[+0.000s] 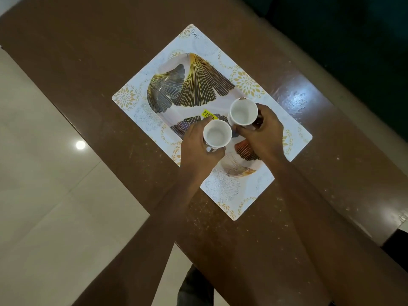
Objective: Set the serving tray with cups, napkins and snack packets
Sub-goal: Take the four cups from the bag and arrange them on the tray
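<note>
The left hand [199,149] and right hand [263,133] each grip a white cup [217,134] [243,111], side by side over the tray [167,85] on the counter [88,74], probably to set them down together.

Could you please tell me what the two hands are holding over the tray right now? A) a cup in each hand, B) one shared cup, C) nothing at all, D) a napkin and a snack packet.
A: the left hand grips one white cup and the right hand another cup, both empty, above the tray.
</note>
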